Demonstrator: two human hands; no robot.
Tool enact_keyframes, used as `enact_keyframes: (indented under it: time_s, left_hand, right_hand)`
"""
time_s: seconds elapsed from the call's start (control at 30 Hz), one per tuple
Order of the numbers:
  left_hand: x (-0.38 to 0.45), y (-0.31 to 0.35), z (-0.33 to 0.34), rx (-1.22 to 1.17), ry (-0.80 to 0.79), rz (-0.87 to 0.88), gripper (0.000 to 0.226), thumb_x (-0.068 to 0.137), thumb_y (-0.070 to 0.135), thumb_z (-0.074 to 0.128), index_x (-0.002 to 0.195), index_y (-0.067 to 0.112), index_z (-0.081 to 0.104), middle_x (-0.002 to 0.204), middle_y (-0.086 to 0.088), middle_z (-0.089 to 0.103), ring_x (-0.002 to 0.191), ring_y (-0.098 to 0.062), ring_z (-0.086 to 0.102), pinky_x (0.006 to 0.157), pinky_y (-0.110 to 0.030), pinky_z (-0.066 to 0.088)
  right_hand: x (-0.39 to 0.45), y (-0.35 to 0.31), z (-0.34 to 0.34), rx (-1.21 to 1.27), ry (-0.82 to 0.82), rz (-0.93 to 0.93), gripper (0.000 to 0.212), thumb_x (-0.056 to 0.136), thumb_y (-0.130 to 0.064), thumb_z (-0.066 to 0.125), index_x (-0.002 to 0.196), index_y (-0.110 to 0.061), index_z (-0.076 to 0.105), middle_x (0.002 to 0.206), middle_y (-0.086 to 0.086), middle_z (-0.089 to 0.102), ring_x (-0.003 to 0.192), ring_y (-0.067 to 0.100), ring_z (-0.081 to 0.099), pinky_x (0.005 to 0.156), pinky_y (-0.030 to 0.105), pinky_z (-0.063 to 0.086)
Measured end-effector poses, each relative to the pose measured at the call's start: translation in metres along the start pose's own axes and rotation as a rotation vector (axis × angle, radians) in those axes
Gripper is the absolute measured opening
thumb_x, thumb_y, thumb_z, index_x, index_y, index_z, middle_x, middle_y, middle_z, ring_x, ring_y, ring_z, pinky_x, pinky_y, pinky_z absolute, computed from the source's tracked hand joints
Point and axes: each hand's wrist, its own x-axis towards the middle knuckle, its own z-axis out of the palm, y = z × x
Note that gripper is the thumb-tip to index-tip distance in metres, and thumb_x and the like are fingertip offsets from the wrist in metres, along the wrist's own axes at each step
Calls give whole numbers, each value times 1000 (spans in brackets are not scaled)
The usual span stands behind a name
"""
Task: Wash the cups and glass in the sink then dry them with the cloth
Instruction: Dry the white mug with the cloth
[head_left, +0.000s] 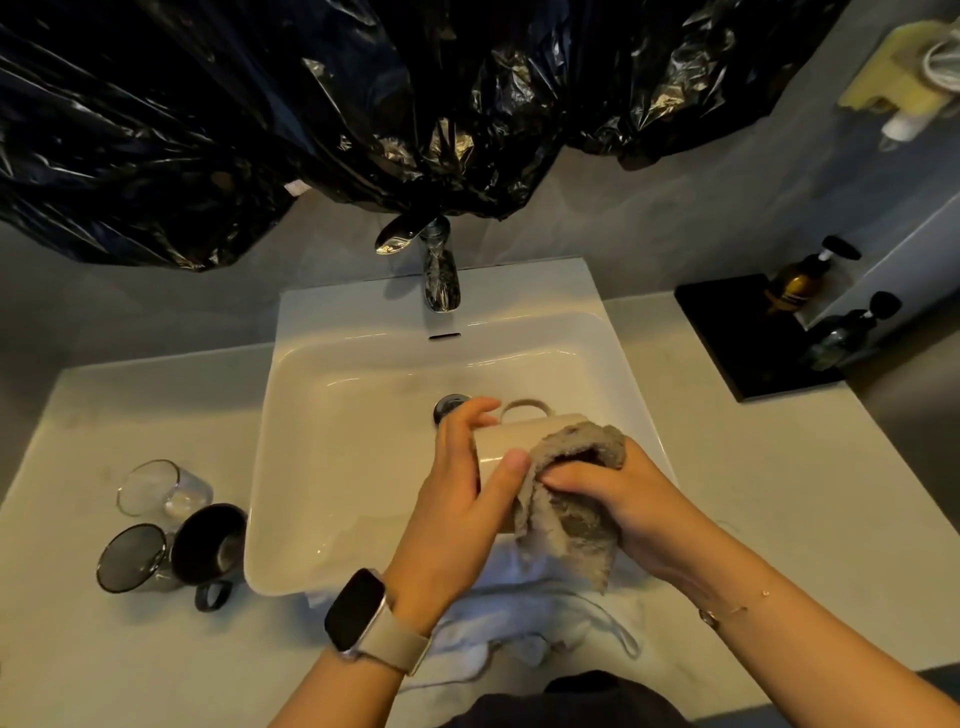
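Note:
Over the white sink (291, 415), my left hand (457, 483) grips a beige cup (506, 439) lying on its side, handle pointing away from me. My right hand (618, 493) holds a grey-brown cloth (566, 499) bunched against the cup's open end; the cloth hangs down below my fingers. On the counter to the left of the sink lie a clear glass (161, 488), a smoky glass (135, 558) and a black cup (210, 545), all tipped on their sides.
A chrome tap (441, 275) stands behind the basin, black plastic sheeting (311, 104) hangs above it. A white towel (519, 613) lies at the sink's front edge. A black tray (737, 332) with pump bottles (800, 280) sits at the back right.

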Motion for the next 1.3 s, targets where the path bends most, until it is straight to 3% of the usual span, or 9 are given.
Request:
enact_keyframes:
  time_s: [0.17, 0.27, 0.4, 0.5, 0.7, 0.83, 1.03, 1.13, 1.3]
  left_hand:
    - [-8, -17, -8, -31, 31, 178, 62, 82, 84, 38, 126, 40, 44, 133, 5, 51, 117, -2, 55, 86, -21, 53]
    - [-8, -16, -4, -73, 99, 100, 50, 88, 77, 39, 117, 38, 50, 114, 0, 65, 104, -18, 65, 86, -44, 55]
    - [5, -4, -4, -424, -8, -287, 70, 83, 75, 51, 101, 8, 63, 100, -6, 73, 93, -20, 68, 87, -40, 50]
    - [11, 6, -9, -587, -203, -549, 67, 98, 62, 31, 100, 9, 72, 101, -14, 75, 88, -23, 73, 83, -38, 55]
    - [3, 3, -11, 121, -69, -157, 72, 78, 85, 27, 130, 38, 45, 131, 12, 47, 109, 2, 54, 87, -12, 40]
    - [-10, -7, -10, 198, 21, 141, 61, 87, 73, 36, 133, 33, 43, 122, 12, 59, 100, 0, 60, 80, -12, 46]
    - [22, -12, -1, -372, -6, -237, 57, 95, 63, 45, 101, 12, 70, 91, -8, 74, 86, -28, 69, 74, -36, 57]
    - [23, 4, -5, -533, -126, -471, 62, 100, 58, 33, 81, 24, 81, 97, -14, 76, 93, -28, 71, 86, -44, 56]
    - [10, 4, -11, -462, -235, -442, 65, 97, 69, 28, 112, 24, 73, 105, -9, 76, 91, -21, 73, 72, -32, 57]
  right_hand:
    - [6, -2, 16, 212, 54, 143, 33, 58, -12, 79, 91, -11, 74, 88, 14, 74, 82, 23, 71, 69, 29, 56]
    - [7, -1, 22, 263, 62, 145, 33, 70, -15, 72, 102, -6, 72, 97, 18, 74, 89, 27, 71, 75, 31, 57]
    - [4, -1, 19, -147, -27, -16, 22, 81, -6, 74, 101, -13, 74, 96, 4, 76, 95, 17, 71, 83, 25, 54]
    - [3, -2, 15, -361, -76, -43, 21, 80, -6, 75, 101, -12, 75, 92, 0, 76, 92, 13, 71, 84, 26, 55]
    - [7, 2, 15, 339, 121, 243, 25, 71, -12, 69, 93, -2, 71, 88, 19, 72, 80, 26, 71, 70, 32, 58]
    - [13, -1, 19, 578, 70, 394, 23, 77, -17, 64, 93, -1, 71, 86, 19, 70, 76, 25, 69, 72, 35, 59]
    - [8, 0, 18, 3, 22, -9, 23, 79, -9, 74, 102, -9, 72, 96, 10, 74, 91, 20, 71, 79, 29, 56]
    - [5, 2, 11, -382, -97, -114, 23, 82, -13, 75, 104, -12, 73, 97, 4, 75, 94, 14, 70, 85, 29, 55]
    - [2, -3, 6, -291, -107, -105, 22, 81, -6, 75, 98, -20, 74, 94, -1, 76, 94, 14, 71, 83, 25, 54]
